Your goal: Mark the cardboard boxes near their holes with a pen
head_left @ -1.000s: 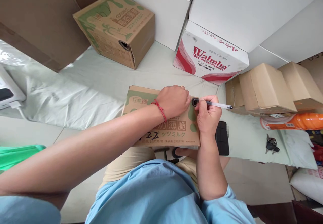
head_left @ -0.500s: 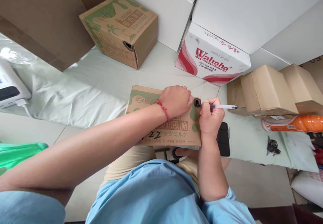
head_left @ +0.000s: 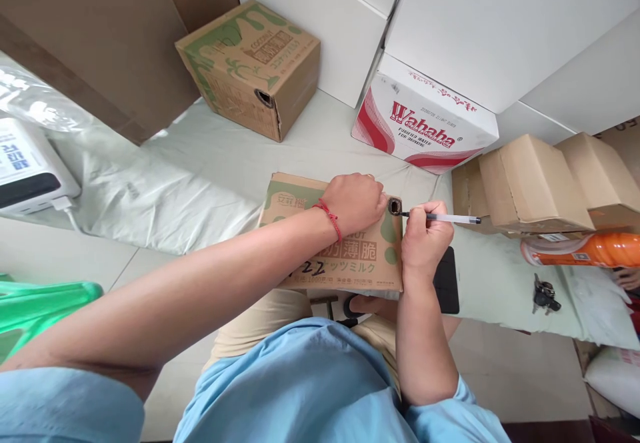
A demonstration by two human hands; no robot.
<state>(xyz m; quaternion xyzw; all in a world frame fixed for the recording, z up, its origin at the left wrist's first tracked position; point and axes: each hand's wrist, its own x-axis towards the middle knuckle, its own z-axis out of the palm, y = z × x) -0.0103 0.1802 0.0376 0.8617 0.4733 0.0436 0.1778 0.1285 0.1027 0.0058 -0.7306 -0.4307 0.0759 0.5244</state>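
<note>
A cardboard carton (head_left: 390, 276) with green and brown print lies in front of me, with black handwritten marks (head_left: 313, 270) near its front edge. My left hand (head_left: 353, 200), a red cord bracelet (head_left: 329, 216) at the wrist, presses on the top with fingers curled closed. Whether anything is inside them is hidden. My right hand (head_left: 427, 240) is closed around a pen (head_left: 453, 218) by the carton's right edge. The pen's dark tip points left, at the lower right of a black-rimmed hole (head_left: 395, 206) in the carton.
Behind stand another coconut carton (head_left: 300, 83) and a white-and-red water carton (head_left: 425, 123). Plain boxes (head_left: 535, 183), an orange bottle (head_left: 583, 251) and keys (head_left: 545, 294) lie right. A black phone-like slab (head_left: 447, 283) is beside my right wrist. A white device (head_left: 33, 166) sits left.
The whole view has shifted, so things sit a little further right and lower. My right hand and the pen have drawn slightly right from the hole. My left hand stays on the carton.
</note>
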